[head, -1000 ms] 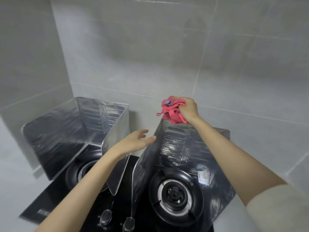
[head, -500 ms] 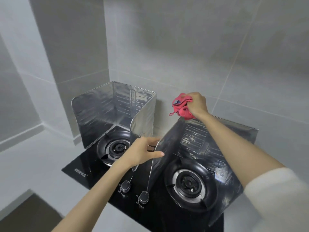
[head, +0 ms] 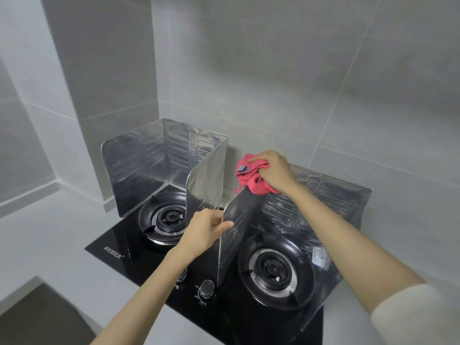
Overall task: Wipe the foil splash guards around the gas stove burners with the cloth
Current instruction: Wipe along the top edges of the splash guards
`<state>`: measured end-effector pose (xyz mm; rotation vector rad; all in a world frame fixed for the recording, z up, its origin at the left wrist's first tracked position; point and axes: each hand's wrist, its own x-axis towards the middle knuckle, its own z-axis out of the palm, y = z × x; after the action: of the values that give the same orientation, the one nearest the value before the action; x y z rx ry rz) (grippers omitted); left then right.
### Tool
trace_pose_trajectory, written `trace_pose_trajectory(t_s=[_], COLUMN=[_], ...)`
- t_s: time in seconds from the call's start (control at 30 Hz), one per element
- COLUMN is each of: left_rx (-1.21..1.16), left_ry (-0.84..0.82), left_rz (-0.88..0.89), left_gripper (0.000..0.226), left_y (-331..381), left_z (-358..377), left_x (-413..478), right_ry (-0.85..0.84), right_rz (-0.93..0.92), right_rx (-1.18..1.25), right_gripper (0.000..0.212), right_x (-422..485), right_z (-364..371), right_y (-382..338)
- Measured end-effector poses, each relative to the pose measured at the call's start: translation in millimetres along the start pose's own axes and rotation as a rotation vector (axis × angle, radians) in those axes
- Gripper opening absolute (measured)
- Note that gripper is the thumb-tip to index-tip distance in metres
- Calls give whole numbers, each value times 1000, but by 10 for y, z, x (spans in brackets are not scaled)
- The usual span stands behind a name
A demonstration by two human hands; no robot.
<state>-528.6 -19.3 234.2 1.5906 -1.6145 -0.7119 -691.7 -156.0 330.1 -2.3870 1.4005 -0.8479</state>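
Two silver foil splash guards stand on a black glass gas stove (head: 113,247). The left guard (head: 149,165) wraps the left burner (head: 169,219). The right guard (head: 331,195) wraps the right burner (head: 273,268). My right hand (head: 273,170) grips a bunched pink cloth (head: 251,181) at the top back corner of the right guard. My left hand (head: 206,229) pinches the front edge of that guard's left panel (head: 236,235), thumb on the inner face.
Two control knobs (head: 206,290) sit at the stove's front, between the burners. Grey tiled walls close in behind and to the left, forming a corner. A pale grey counter (head: 49,235) surrounds the stove. A dark gap (head: 42,317) lies at the lower left.
The view has pulled back and turned left, showing more of the stove. My left hand moved from the air onto the right guard's left panel edge and took hold. The cloth stays at the top corner.
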Motion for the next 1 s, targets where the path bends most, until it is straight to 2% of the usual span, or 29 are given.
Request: trace_pose_trajectory(t_s=[0.07, 0.2, 0.3, 0.5, 0.77, 1.0], left_rx=[7, 11, 48, 75, 30, 101], left_ry=[24, 62, 99, 115, 84, 87], left_rz=[12, -4, -4, 11, -43, -51], left_gripper=[25, 58, 46, 43, 34, 38], left_y=[-3, -51, 1, 49, 53, 122], left_z=[12, 12, 24, 53, 75, 45], left_x=[-7, -11, -41, -84, -93, -122], right_ry=[-11, -31, -56, -35, 6, 124], right_rz=[-33, -70, -120, -144, 23, 348], right_rx=[17, 37, 61, 89, 65, 259], right_gripper=[51, 46, 44, 42, 40, 36], right_x=[-80, -245, -374, -438, -113, 164], right_z=[1, 15, 13, 50, -65, -182], right_y=[-95, -298, -437, -446, -149, 64])
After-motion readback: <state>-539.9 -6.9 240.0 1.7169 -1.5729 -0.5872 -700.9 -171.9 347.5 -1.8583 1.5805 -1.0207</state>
